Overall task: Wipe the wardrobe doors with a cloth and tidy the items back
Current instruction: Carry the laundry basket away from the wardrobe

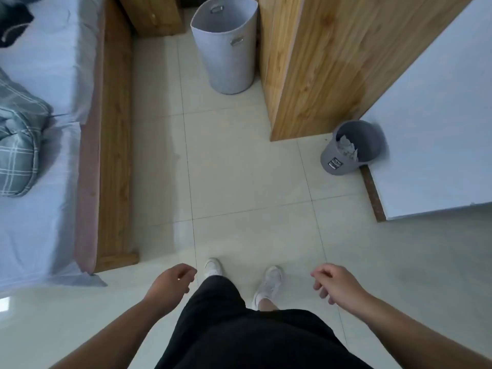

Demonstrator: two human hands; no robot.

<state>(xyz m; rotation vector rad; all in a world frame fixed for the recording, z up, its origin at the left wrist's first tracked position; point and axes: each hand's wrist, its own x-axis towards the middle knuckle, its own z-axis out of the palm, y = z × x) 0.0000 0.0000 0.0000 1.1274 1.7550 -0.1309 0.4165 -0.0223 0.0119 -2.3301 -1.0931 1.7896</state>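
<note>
Two bare hands over a pale tiled floor, nothing gripped in either. Largest in view: a bed along the left side, light blue sheet, wooden side rail, a grey-green checked pillow lying on it. Opposite, on the right, the pine wardrobe, its side panel upright and reaching the floor; doors not visible from this angle, no cloth in sight. Next to it a white wall with a dark skirting strip at its foot. Just beside the wardrobe's far corner, a tall grey felt laundry basket with metal handles, standing upright. Between wardrobe corner and wall, a small grey waste bin holding crumpled paper. Low in frame, black trousers and white trainers. Left hand loosely curled, empty; right hand likewise half-open, fingers bent, empty.
</note>
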